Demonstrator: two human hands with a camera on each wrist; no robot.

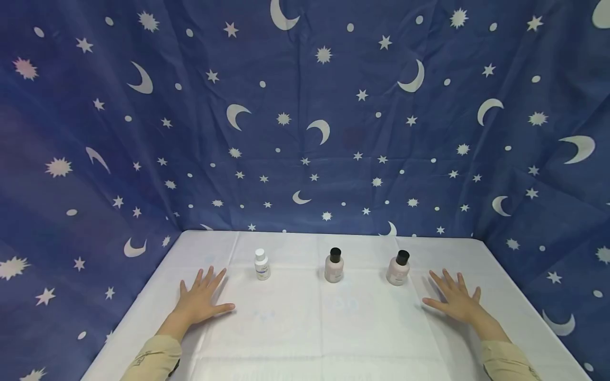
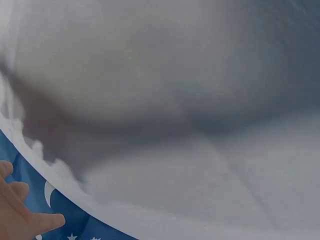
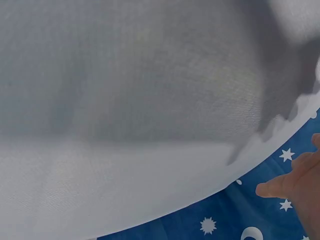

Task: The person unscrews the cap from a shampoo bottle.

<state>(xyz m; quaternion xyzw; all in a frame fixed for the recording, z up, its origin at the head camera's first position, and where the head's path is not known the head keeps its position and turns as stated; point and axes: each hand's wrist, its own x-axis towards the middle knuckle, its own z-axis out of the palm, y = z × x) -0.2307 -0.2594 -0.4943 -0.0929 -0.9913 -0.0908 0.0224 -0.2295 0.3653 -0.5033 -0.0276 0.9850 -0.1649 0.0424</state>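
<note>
Three small bottles stand upright in a row across the far half of the white table (image 1: 295, 338): a white-capped bottle (image 1: 261, 264) at about 11 o'clock from the table's middle, a black-capped pink bottle (image 1: 334, 265) at 12 o'clock, and a second black-capped pink bottle (image 1: 398, 268) at about 1 o'clock. They are well apart from one another, and neither hand touches any of them.

The left hand (image 1: 202, 299) lies flat on the cloth, palm down, fingers straight and spread wide, holding nothing; the white-capped bottle sits near it at roughly 1 o'clock from the fingertips. The right hand (image 1: 455, 299) lies the same way, fingers fanned wide and empty, with the second pink bottle near it at about 10 o'clock.

Beige sleeves (image 1: 152, 360) cover both forearms. A dark blue cloth (image 1: 305, 132) printed with white moons and stars hangs behind and on both sides of the table. The wrist views show only blurred white cloth, a strip of the blue print and a few fingertips (image 3: 272, 189).
</note>
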